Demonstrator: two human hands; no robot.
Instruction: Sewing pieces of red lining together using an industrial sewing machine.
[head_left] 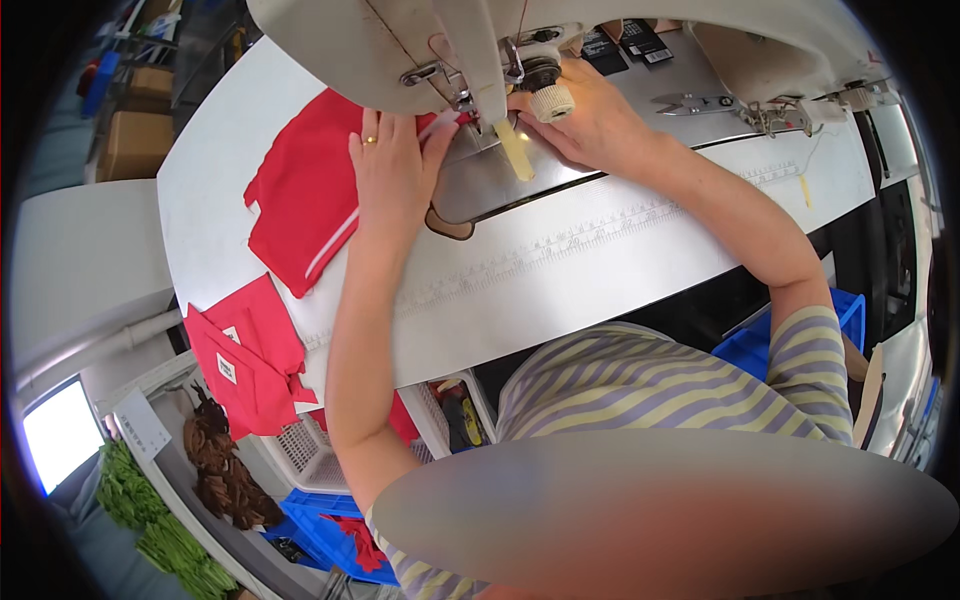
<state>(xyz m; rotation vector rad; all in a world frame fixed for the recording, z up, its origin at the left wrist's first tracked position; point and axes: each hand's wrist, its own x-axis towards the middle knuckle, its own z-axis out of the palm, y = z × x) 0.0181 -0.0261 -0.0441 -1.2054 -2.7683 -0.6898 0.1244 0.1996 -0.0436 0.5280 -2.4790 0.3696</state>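
Note:
A red fabric piece (305,180) with a white stripe along one edge lies on the white sewing table. My left hand (392,170), a ring on one finger, rests flat on it with the fingers stretched forward. The fabric's right corner reaches the needle area of the sewing machine (490,70). My right hand (600,125) is on the metal plate just right of the needle; its fingertips are partly hidden behind the machine's round knob (552,102), so what they touch does not show. A yellowish strip (515,152) lies in front of the presser foot.
More red pieces with white labels (245,355) hang over the table's front left edge. Thread snips (693,103) and black tags (640,42) lie on the machine bed. A printed ruler (580,240) runs along the table. Below are a white basket (300,450) and a blue crate (325,530).

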